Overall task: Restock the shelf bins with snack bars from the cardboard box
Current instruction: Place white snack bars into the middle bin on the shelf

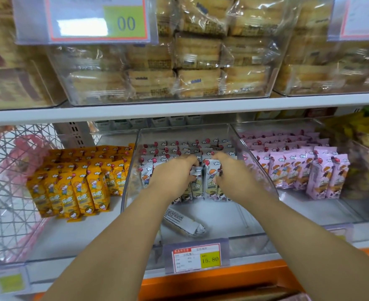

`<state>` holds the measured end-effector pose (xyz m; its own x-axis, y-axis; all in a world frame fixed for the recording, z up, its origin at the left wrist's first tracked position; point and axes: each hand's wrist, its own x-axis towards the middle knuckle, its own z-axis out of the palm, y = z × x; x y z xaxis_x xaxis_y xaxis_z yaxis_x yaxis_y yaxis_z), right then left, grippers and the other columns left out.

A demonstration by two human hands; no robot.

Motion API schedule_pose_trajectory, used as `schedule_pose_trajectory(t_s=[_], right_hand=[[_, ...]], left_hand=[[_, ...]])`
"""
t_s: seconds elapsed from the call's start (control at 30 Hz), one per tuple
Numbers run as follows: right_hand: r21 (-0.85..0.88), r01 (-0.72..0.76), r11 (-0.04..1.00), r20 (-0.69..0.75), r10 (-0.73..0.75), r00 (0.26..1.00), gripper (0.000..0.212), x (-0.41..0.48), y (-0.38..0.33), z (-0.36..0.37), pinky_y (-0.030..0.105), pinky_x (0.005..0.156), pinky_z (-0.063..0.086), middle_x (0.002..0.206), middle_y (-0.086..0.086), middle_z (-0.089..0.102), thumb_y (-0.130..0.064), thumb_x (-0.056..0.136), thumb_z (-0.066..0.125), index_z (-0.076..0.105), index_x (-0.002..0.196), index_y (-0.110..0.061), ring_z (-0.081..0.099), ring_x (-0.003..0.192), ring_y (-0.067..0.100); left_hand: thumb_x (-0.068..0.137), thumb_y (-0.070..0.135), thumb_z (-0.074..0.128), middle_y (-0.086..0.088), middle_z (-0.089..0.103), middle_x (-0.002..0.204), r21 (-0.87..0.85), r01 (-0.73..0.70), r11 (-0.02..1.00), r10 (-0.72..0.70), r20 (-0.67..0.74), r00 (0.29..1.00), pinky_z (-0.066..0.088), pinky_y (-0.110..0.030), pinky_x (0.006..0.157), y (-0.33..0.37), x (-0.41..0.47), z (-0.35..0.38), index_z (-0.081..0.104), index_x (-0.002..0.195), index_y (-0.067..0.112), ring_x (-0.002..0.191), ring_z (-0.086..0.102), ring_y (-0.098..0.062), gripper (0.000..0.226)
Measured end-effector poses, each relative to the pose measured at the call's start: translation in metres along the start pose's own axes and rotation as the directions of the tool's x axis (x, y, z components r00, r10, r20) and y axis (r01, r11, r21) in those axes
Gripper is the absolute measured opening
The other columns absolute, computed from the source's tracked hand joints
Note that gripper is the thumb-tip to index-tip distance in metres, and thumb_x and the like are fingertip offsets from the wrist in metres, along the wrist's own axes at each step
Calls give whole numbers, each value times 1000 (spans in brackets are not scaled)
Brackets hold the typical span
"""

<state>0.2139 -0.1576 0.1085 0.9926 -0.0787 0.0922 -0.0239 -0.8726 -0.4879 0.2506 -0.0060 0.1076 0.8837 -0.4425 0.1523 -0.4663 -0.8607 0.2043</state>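
Both my hands reach into the middle clear bin (pixel 255 161) on the lower shelf. Upright white snack bars (pixel 190 148) fill its back half. My left hand (pixel 172 172) curls its fingers round the white bars of the front row. My right hand (pixel 229 170) grips the neighbouring white bars from the right side. One white bar (pixel 185 222) lies flat on the bin floor near the front, under my left forearm. A corner of the cardboard box (pixel 272 292) shows at the bottom edge.
Yellow snack bars (pixel 79 181) stand in the left bin, pink ones (pixel 298 168) in the right bin. A price tag (pixel 196 257) hangs on the shelf front. Above, a clear bin of wrapped pastries (pixel 179 68). A wire basket (pixel 7 183) sits far left.
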Motion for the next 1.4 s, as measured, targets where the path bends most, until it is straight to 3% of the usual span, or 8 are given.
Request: schedule_pose_trajectory(t_s=[0.4,0.6,0.7,0.8,1.03,1.13,1.23,1.4], right_hand=[[-131,-2,991,-34,-3,999,58,15,0,20,34,90,49,136,16,36,9,89,51,40,142,-12,59,90,25],[-13,57,998,-115,-58,992,44,-3,-8,6,32,82,46,120,6,48,-8,85,66,50,125,-17,58,94,23],[93,83,992,121,-94,988,26,-18,-12,7,30,69,48,85,-1,55,-16,80,73,61,103,-12,55,76,18],[28,70,997,432,-75,899,39,-23,-14,23,32,80,50,98,8,66,-27,77,78,66,104,-2,62,90,24],[-88,22,996,613,36,789,35,-26,-24,36,30,62,48,70,19,59,-33,78,76,64,75,0,60,67,29],[-110,24,994,612,48,790,49,-34,-24,29,41,90,53,113,27,62,-24,78,75,63,110,10,62,106,35],[-25,120,992,475,-94,875,17,-39,-23,9,18,59,46,82,1,59,-9,76,73,63,89,-13,59,77,15],[62,375,925,141,-380,914,45,-51,-28,-36,18,73,42,99,-18,46,0,78,67,51,78,-42,50,90,2]], left_hand=[[95,22,57,-3,54,133,-9,30,1000,-30,7,1000,49,-36,82,4,5,0,49,132,21,111,58,-23,38],[93,14,57,-1,42,142,-168,15,986,-24,-49,999,51,-41,91,4,-20,-25,43,139,29,112,57,-21,50],[94,16,55,7,51,133,-161,-38,986,13,-152,988,50,-36,90,-4,-47,-41,53,130,32,107,58,-13,39],[94,16,57,6,60,121,-146,-62,987,23,-255,967,44,-29,92,-17,-75,-47,61,122,25,110,55,-15,30],[90,12,62,2,65,113,-161,-30,987,-18,-288,957,31,-23,93,-40,-101,-38,68,111,21,116,49,-21,24],[91,12,61,4,63,116,-184,-25,983,-29,-285,958,30,-23,95,-36,-107,-40,67,113,22,118,47,-17,25],[91,13,61,5,62,118,-181,-22,983,-28,-274,961,35,-29,100,-32,-111,-41,65,115,23,119,49,-16,27],[93,24,60,9,57,121,-285,-75,956,18,-198,980,41,-21,99,-13,-110,-53,59,126,25,110,51,-4,33]])
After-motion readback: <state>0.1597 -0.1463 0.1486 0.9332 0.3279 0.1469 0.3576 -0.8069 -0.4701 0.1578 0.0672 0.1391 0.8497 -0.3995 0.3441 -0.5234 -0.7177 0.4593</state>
